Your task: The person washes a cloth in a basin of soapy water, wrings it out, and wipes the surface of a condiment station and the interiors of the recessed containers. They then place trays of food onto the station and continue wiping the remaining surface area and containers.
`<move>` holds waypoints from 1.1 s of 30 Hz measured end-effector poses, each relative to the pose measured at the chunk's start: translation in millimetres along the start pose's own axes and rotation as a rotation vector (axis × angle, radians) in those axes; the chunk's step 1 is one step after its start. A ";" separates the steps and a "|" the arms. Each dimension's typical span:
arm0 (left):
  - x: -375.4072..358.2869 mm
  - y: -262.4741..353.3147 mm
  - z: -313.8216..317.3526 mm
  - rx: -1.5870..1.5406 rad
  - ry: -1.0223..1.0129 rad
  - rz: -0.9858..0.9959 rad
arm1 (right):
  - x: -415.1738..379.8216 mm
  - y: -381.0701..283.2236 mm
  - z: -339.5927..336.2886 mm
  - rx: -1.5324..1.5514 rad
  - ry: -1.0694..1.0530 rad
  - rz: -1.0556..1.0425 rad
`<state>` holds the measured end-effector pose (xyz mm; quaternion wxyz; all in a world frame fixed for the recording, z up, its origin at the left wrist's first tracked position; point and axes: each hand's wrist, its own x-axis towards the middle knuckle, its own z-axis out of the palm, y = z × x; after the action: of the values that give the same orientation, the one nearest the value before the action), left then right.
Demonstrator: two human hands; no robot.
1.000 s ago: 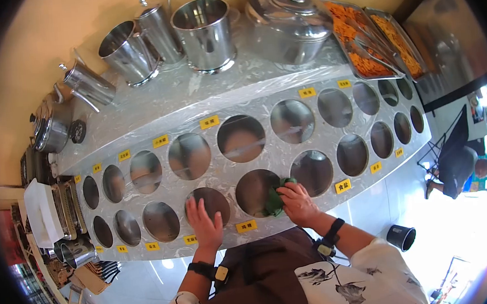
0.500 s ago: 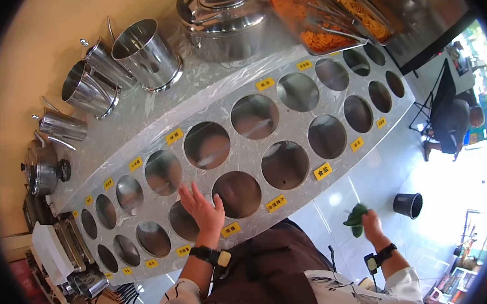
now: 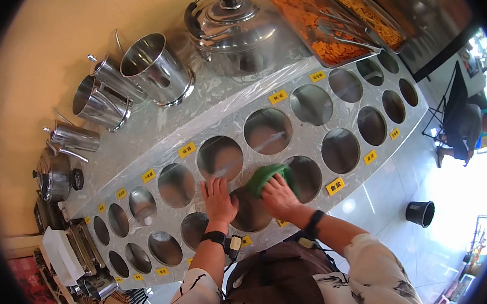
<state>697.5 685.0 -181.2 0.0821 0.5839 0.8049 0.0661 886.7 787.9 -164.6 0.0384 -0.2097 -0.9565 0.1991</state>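
Observation:
My right hand (image 3: pixel 280 199) presses a bunched green cloth (image 3: pixel 266 174) onto the counter (image 3: pixel 158 140) between two round wells in the front row. Its fingers curl over the cloth. My left hand (image 3: pixel 220 202) rests on the counter with fingers spread, holding nothing, just below a back-row well (image 3: pixel 220 159). Beneath and between my hands lies another front-row well (image 3: pixel 251 213), partly covered by them. The counter has two rows of round metal-lined wells and yellow labels (image 3: pixel 335 186) with dark characters.
Steel pitchers (image 3: pixel 156 70) and a large kettle (image 3: pixel 238 36) stand along the back ledge. Trays of orange food (image 3: pixel 325 33) with tongs sit at the far right. A black bin (image 3: pixel 420 213) is on the floor at right. A seated person (image 3: pixel 459 131) is partly visible beyond.
My right hand has brought the green cloth from over the floor at right onto the counter. My left hand stays on the counter. The whole view has shifted slightly.

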 end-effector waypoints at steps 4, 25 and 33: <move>5.5 -1.1 -0.1 -0.034 0.035 -0.013 | 37.4 2.2 9.5 -0.002 0.157 0.184; 12.1 -9.1 0.9 -0.072 0.003 -0.007 | 155.8 124.2 -15.5 -0.107 0.292 0.467; 15.1 -6.8 1.8 -0.054 -0.026 0.008 | 174.3 51.0 3.8 -0.070 -0.026 -0.064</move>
<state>686.9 697.3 -185.2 0.1081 0.5857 0.7992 0.0806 747.3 901.5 -190.0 0.0249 -0.1774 -0.9696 0.1669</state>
